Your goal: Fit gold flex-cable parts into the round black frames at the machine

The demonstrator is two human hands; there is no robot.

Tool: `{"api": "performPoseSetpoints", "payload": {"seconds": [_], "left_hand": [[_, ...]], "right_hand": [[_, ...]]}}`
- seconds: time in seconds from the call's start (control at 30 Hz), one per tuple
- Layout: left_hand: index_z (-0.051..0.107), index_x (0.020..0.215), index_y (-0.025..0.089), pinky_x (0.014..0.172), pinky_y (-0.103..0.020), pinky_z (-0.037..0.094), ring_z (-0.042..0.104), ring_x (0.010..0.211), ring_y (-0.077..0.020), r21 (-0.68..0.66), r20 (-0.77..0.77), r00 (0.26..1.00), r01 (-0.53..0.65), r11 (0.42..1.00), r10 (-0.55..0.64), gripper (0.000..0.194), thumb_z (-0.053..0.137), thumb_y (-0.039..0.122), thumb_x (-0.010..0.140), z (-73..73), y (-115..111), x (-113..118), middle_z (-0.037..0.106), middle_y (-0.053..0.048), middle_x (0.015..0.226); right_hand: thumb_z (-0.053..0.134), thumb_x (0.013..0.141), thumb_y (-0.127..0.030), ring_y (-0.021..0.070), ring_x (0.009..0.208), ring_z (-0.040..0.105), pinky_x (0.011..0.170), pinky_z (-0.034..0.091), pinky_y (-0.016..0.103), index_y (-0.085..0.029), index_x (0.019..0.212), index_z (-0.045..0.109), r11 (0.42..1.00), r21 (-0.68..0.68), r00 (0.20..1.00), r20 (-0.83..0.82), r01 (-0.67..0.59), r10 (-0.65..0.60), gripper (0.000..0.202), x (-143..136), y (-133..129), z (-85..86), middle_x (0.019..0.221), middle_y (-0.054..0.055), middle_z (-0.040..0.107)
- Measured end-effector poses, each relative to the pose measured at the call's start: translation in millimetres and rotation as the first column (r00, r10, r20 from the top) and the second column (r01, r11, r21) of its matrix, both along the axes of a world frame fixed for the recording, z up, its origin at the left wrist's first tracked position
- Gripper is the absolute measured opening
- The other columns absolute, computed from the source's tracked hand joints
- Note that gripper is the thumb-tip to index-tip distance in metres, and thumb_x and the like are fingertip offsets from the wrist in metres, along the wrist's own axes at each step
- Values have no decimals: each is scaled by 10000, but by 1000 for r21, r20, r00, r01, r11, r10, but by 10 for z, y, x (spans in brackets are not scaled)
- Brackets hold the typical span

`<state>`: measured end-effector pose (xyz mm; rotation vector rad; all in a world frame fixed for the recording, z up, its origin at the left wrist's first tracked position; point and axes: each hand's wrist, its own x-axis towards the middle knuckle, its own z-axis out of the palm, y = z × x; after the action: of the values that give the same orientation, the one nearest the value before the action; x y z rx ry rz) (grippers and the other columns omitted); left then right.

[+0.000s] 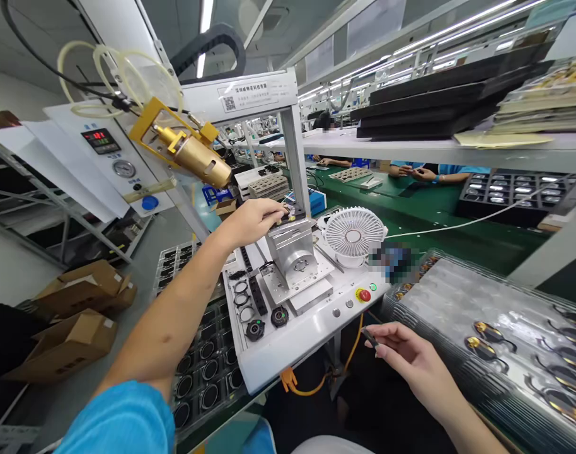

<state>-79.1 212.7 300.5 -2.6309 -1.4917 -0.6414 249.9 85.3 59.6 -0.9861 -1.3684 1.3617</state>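
My left hand [256, 221] reaches to the top of a silver metal fixture [292, 246], fingers bent and pressed together at a small part on its dark top plate [295, 213]. That part is mostly hidden by the fingers. Low on the right, my right hand [406, 353] pinches a small dark, flat piece [370, 337] between thumb and fingers, off the machine's front edge. Two round black watch bodies [279, 316] and several ring-shaped frames [241, 299] lie on the white machine base [273, 353], left of the fixture.
A gold cylinder head [200, 161] hangs above the fixture. Beside it stand a white fan [354, 233] and a red stop button [364, 295]. Stacked clear trays [458, 302] with flex-tailed parts are at right; trays of round parts [207, 372] lie left. A co-worker's hands [423, 173] show across the bench.
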Motion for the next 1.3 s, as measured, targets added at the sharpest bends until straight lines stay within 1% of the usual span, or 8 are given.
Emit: {"api": "performPoseSetpoints", "payload": {"seconds": [0.23,0.47,0.7,0.8,0.93,1.03,1.17,1.3], "left_hand": [[781,1074,183,1147,-473,455,604,1333,-291,9,53,999,11,1000,-11,327,537,381,985,-69,-10,-46,672,-103,1416],[765,1138,208,1055,-445,523,689,1176,-283,-19,-73,997,0,1000,-2,411,430,418,1027,12,3,10,771,-92,1226],[527,1465,118,1239,-576,296,389,1509,-375,101,-98,982,-150,984,160,814,560,705,902,-359,-130,181,527,-170,1562],[529,1460,117,1230,-563,321,441,1472,-389,88,-109,984,-134,987,144,903,614,760,833,-357,-149,198,537,-186,1548],[577,1421,147,1204,-544,369,501,1418,-404,-19,-200,975,-99,995,93,893,650,775,790,-138,-73,165,595,-177,1491],[515,1480,176,1240,-562,299,393,1507,-381,-88,-135,989,-69,994,57,889,570,789,839,-76,-132,47,506,-156,1583],[558,1432,212,1256,-590,259,331,1546,-345,113,230,968,-126,986,98,801,484,793,885,-528,-671,-78,484,-127,1604],[759,964,279,1102,-610,480,676,1178,-353,30,626,776,-123,992,78,540,519,755,881,-1571,-1463,96,779,-110,1099]], "right_hand": [[787,848,-531,283,942,727,849,615,377,-199,1008,747,999,-36,1000,11,18,-18,371,35,39,-107,1110,133,742],[823,781,-539,294,902,735,794,624,376,-198,951,749,996,-68,998,31,52,-50,388,33,43,-120,977,112,752],[780,798,-539,296,919,729,783,609,378,-187,956,717,996,-70,996,68,63,-58,391,59,104,-267,988,121,746],[759,777,-535,288,906,718,780,599,388,-177,1054,676,994,-69,988,138,85,-74,461,98,263,-399,999,126,742],[681,796,-437,255,784,685,814,553,416,-122,1521,400,992,6,869,482,122,-110,840,96,577,-473,951,76,743],[640,840,-339,283,853,703,834,513,400,-119,1622,236,996,40,696,713,83,-86,908,8,750,-431,938,63,747],[625,879,-297,349,987,714,889,488,416,-112,1641,194,999,45,581,812,30,-54,895,-118,790,-436,995,102,752],[625,884,-292,367,988,715,881,489,428,-98,1641,160,996,87,558,825,29,-88,909,-142,811,-520,1016,130,749]]}}
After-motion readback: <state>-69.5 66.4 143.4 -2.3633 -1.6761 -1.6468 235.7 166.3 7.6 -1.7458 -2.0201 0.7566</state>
